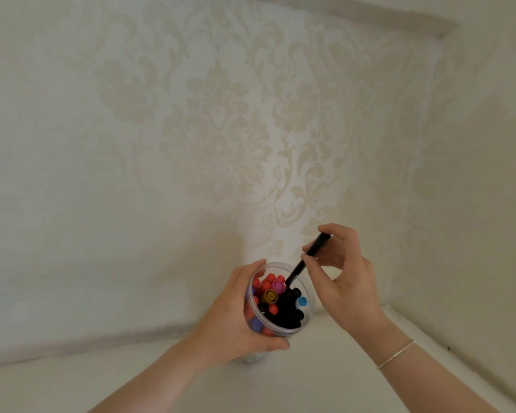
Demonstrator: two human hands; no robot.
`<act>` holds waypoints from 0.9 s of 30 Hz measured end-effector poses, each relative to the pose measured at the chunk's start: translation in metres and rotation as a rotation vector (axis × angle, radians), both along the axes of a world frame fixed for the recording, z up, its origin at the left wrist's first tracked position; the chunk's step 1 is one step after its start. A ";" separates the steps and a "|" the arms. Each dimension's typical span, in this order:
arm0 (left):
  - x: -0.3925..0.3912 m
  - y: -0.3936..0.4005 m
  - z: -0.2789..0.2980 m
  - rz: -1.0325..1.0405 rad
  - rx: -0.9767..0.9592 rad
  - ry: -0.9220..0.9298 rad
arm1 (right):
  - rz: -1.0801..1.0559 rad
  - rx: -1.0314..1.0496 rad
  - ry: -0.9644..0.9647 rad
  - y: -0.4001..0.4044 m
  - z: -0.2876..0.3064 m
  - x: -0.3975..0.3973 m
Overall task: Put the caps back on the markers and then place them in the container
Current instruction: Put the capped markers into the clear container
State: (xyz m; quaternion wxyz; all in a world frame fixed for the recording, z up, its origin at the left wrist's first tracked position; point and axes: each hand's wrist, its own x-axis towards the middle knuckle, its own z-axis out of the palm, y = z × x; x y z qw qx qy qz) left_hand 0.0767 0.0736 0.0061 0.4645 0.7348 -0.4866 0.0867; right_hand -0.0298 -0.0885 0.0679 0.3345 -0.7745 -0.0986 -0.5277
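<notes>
Container (306,289): clear plastic, round, open at the top, seen from above. It stands on a white surface (325,368) that meets a pale damask-patterned wall (221,129) just behind it. Inside the container stand many capped markers, packed close: a block of black caps on the side toward the right hand, red ones (270,278) on the wall side, one pink cap (278,285), one yellow-olive cap (270,296), one light blue cap (302,301) at the rim. Blue and red ends show through the container's wall, low on the left-hand side.

Black marker (307,257): slim, dark all over, tilted. Its lower end is inside the container's mouth, beside the pink cap; its upper end leans up and away from the container toward the wall. Cap state at the lower end cannot be made out.

Left hand (236,317): forearm enters from below the container; fingers and thumb curl around the container's outer wall, thumb along the near rim, fingertips at the far rim. It grips the container.

Right hand (340,272): poised above and beside the container, wrist bent, a thin bracelet (395,354) on the forearm. Thumb and fingertips pinch the black marker at its upper half; the marker's top end rests against the index finger, the remaining length projects down from the fingers into the container.
</notes>
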 end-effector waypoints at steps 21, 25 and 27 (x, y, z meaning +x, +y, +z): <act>-0.020 0.026 0.003 -0.060 0.136 0.009 | -0.377 -0.619 0.048 0.038 -0.018 0.011; -0.016 0.026 0.004 -0.066 0.118 0.031 | -0.234 -0.503 0.121 0.042 -0.017 0.004; -0.014 0.028 0.003 -0.069 0.110 0.044 | -0.204 -0.483 0.126 0.043 -0.018 0.004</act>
